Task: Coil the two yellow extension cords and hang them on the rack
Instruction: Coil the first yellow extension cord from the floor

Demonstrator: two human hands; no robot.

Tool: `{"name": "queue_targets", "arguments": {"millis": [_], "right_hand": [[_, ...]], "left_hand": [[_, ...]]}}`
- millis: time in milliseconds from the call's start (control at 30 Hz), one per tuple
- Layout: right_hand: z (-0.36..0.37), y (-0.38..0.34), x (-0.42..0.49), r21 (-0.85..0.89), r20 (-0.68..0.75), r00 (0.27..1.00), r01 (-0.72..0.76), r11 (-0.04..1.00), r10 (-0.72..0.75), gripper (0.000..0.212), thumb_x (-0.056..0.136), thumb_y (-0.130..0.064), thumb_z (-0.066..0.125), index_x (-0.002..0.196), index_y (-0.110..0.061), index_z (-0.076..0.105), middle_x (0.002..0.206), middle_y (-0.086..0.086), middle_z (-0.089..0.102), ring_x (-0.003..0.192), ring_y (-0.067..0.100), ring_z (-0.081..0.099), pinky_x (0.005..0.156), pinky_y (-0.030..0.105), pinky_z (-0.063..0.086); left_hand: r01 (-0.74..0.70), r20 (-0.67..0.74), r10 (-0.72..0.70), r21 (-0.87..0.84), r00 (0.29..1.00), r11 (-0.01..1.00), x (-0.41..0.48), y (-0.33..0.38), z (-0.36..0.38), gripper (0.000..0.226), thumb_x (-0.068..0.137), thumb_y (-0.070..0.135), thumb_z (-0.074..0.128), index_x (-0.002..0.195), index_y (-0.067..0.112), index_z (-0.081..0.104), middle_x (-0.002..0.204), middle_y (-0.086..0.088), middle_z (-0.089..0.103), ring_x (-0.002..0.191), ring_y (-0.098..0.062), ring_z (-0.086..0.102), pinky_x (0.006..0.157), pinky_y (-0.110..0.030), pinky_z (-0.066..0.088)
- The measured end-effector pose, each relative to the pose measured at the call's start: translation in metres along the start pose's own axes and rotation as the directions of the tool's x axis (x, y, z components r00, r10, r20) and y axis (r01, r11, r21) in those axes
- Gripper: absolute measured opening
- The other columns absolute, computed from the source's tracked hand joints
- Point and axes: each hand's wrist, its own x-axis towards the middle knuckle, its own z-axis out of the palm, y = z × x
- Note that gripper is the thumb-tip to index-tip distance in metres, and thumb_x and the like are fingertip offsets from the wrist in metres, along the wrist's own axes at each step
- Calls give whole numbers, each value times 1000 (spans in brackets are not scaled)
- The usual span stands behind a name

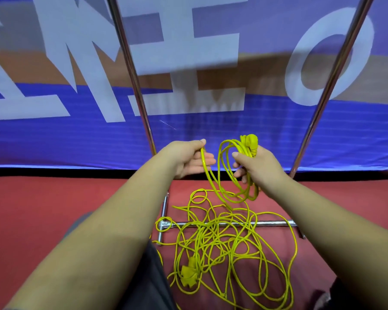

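Right hand (pixel 259 166): grips a coil (pixel 238 199) of yellow extension cord, plug (pixel 250 142) sticking up above the fist.
Left hand (pixel 186 157): pinches one strand (pixel 205 166) beside the coil.
Remaining cord: loose tangle (pixel 222 238) on the red floor (pixel 54 209), lying across the rack's base bar (pixel 273 224); socket end (pixel 188 275) nearest the person.
Rack upright (pixel 130 63): stands just left of the hands, blue banner (pixel 76 135) behind.
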Motion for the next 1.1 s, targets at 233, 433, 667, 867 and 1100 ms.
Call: {"name": "queue_targets", "arguments": {"millis": [233, 433, 667, 867, 1100], "right_hand": [[12, 9, -2, 56, 95, 995, -17, 998, 12, 11, 106, -22, 65, 113, -14, 64, 99, 16, 80, 86, 31, 80, 76, 46, 65], [17, 6, -14, 147, 289, 950, -165, 975, 117, 12, 108, -27, 61, 113, -17, 60, 92, 21, 79, 86, 39, 79, 78, 45, 65], [20, -3, -23, 122, 265, 955, -170, 978, 134, 37, 107, -42, 60, 90, -10, 56, 62, 4, 58, 43, 16, 48, 43, 27, 41], [15, -3, -20, 191, 269, 947, -234, 953, 178, 27, 101, -28, 71, 84, -15, 55, 67, 1, 50, 43, 13, 32, 42, 21, 26], [11, -7, -20, 211, 318, 916, -319, 924, 243, 30, 96, -28, 76, 70, -20, 64, 57, -1, 39, 41, 11, 28, 42, 20, 22]], "left_hand": [[87, 184, -29, -315, 982, 945, 0, 3, 5, 6, 96, -11, 58, 95, -9, 64, 84, -18, 67, 79, -26, 72, 78, -42, 64], [8, 55, 9, -300, 998, 954, 11, 3, 4, 6, 94, 3, 71, 98, -1, 69, 85, -11, 74, 73, -18, 76, 67, -31, 65], [-190, -81, 212, 217, 974, 957, 24, -10, 4, 27, 100, 16, 66, 123, 2, 64, 84, -8, 72, 63, -13, 66, 55, -23, 56], [-318, 117, 328, 672, 937, 669, 31, -14, -5, 23, 79, 10, 77, 95, 25, 77, 83, 1, 70, 73, -17, 61, 69, -34, 55], [-366, 159, 423, 804, 892, 469, 43, -18, -2, 24, 77, 22, 89, 90, 17, 70, 75, 7, 73, 65, -7, 65, 65, -28, 53]]}}
